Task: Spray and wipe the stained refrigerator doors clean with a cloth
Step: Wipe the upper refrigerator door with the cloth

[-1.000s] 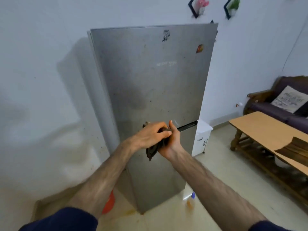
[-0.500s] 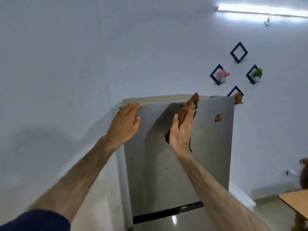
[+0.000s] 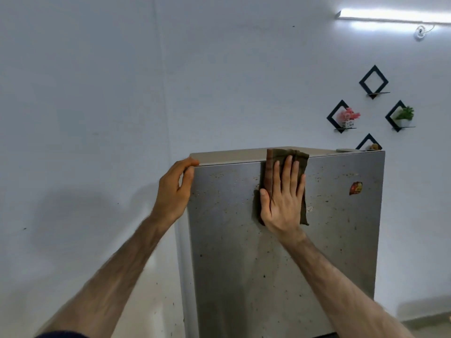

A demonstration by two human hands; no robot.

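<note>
My right fingers [image 3: 290, 172] lie straight and flat, pressing the cloth [image 3: 273, 167] against the top of the speckled fridge door [image 3: 268, 264]; its upper edge folds over the fridge's top. My left hand [image 3: 174, 191] curls round the door's upper left corner. A sticker [image 3: 355, 188] sits right. Wall shelves hold a pink plant [image 3: 348, 116] and a green plant [image 3: 405, 114].

your light comes from the tube lamp [image 3: 393, 17] at upper right, blown out with glare on the wall [image 3: 97, 93]. your arms throw soft shadows leftward. the frame is fairly sharp, slightly bowed and softer toward the edges.
</note>
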